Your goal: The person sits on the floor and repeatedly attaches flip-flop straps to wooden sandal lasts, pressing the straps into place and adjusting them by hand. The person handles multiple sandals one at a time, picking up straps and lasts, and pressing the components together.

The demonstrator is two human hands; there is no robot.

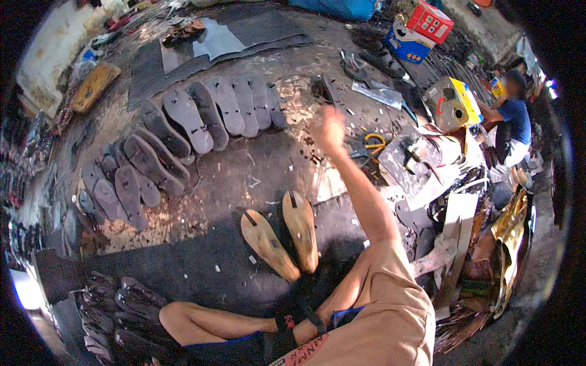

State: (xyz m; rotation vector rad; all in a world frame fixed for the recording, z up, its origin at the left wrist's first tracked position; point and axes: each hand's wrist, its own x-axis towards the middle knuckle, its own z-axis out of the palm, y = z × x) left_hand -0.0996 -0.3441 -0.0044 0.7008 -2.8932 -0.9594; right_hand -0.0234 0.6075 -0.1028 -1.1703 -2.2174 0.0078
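Note:
My right hand (331, 127) reaches out over the work floor, blurred and overexposed, so its fingers and anything in them cannot be made out. Just beyond it lies a dark flat strip (328, 90). Small dark bits (312, 152) are scattered beneath the wrist. To the hand's left, grey sandal soles (186, 119) stand in a curved row, some with small dark plugs. Yellow-handled scissors (371, 146) lie to its right. Closer to my legs rest two wooden shoe lasts, one on the left (268, 243) and one on the right (300, 233). My left hand is out of the picture.
On the right are a yellow-and-white container (453, 105), scrap sheets (421, 165) and gold material (510, 222). A red box (430, 22) sits on a blue box (408, 43) at the back. Another person (516, 119) sits far right. Dark sandals (137, 305) lie at lower left.

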